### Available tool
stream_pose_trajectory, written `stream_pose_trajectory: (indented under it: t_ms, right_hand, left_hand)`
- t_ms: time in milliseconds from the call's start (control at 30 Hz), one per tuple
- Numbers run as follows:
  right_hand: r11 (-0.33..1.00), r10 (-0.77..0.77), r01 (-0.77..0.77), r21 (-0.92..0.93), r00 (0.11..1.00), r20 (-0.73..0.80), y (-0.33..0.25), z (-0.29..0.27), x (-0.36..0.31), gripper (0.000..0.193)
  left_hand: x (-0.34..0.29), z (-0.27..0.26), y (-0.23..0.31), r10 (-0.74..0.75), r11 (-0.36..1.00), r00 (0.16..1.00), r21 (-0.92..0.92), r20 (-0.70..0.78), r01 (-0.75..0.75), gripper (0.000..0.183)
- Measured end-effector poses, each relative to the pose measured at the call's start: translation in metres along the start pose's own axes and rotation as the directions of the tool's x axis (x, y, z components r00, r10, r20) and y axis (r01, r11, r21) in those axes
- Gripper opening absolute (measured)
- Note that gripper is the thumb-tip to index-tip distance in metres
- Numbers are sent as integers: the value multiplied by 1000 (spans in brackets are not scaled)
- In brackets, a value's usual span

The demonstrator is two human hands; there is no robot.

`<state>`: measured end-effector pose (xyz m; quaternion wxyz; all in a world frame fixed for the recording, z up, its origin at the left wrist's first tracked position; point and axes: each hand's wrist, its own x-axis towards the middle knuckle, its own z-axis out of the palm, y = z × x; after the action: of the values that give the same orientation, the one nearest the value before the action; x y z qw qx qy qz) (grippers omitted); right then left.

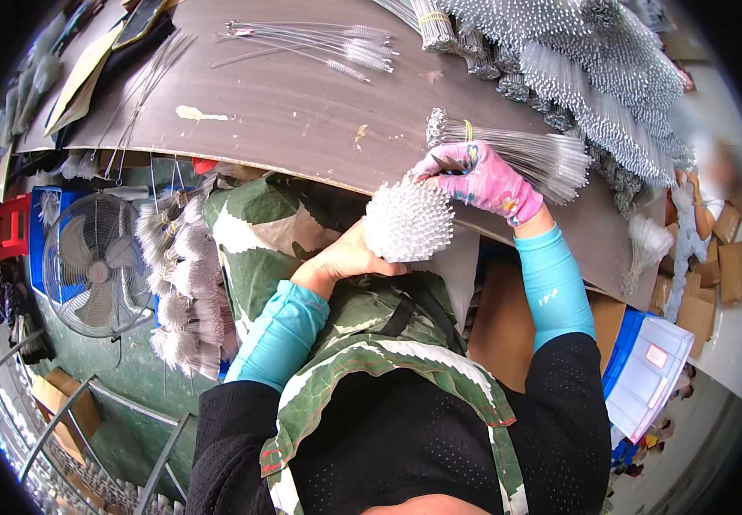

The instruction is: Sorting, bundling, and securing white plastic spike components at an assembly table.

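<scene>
My bare left hand (347, 256) is wrapped round a bundle of thin wire brushes (408, 221), its rounded white bristle tips facing up above my lap. At the bundle's upper right edge is my right hand (489, 182), in a pink flowered glove. Its fingers are pinched together, and a small dark pointed thing shows between them, too little of it to name. Just beyond that hand, a tied bundle of wire brushes (551, 163) lies on the brown table (302, 120), a yellow band round its wire end.
A large pile of brush bundles (594, 64) covers the table's far right. Loose wire brushes (354, 47) lie at the far side. A standing fan (98, 270) and hanging brush bundles (186, 283) are to the left. Right are a plastic crate (650, 369) and another person (714, 193).
</scene>
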<state>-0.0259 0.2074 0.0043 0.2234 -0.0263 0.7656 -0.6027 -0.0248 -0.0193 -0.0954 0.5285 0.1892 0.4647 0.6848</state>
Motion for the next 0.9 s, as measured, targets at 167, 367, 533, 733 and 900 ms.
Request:
stream_pose_trajectory:
  t_ms: [167, 367, 533, 733, 900]
  right_hand:
    - [1000, 13, -12, 8, 996, -86, 0, 22, -6, 16]
    - [985, -163, 173, -27, 851, -500, -4, 34, -3, 14]
    - [819, -480, 519, -243, 389, -786, -91, -3, 2, 15]
    - [897, -328, 418, -147, 403, -854, -127, 10, 53, 19]
    - [877, 179, 289, 384, 545, -819, -63, -3, 126, 15]
  left_hand:
    - [-1, -1, 0, 22, 1000, 1000, -6, 18, -22, 61]
    - [1, -6, -5, 2, 990, 1000, -138, -1, -2, 62]
    - [-11, 3, -18, 12, 1000, 998, 11, -54, -11, 55]
    - [-4, 5, -17, 112, 994, 984, 0, -137, -113, 48]
    - [1, 4, -17, 154, 985, 981, -56, -119, -162, 43]
